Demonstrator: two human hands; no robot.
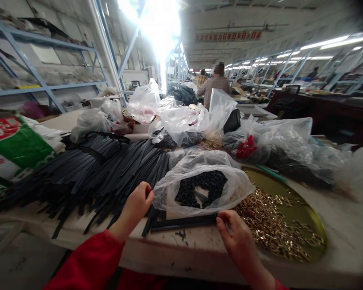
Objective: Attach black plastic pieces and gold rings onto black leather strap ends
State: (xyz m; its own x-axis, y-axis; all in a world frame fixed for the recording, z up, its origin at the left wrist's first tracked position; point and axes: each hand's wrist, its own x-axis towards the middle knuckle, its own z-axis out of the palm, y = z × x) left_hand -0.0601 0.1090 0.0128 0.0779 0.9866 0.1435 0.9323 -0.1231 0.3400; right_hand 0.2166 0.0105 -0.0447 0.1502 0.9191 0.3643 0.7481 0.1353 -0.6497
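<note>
My right hand (237,233) is closed, thumb and fingers pinching at the right end of a flat black strip (184,222) that lies along the table's front edge. My left hand (136,205) is also closed, its fingertips pressed together at the left side of a clear plastic bag (205,159). Whatever it holds, if anything, I cannot make out. Small black pieces (213,183) fill the open bag. Many long black strips (109,169) lie in a bundle left of the bag, behind my left hand. A gold-coloured tray (313,219) with a heap of small gold metal fittings (269,221) lies right of my right hand.
Several filled plastic bags (284,137) line the back of the table (199,243). A green-and-white sack (21,149) stands at the left. Blue shelving (48,88) rises behind it. Another person (216,86) is farther back. Black scraps (181,234) lie near the front edge.
</note>
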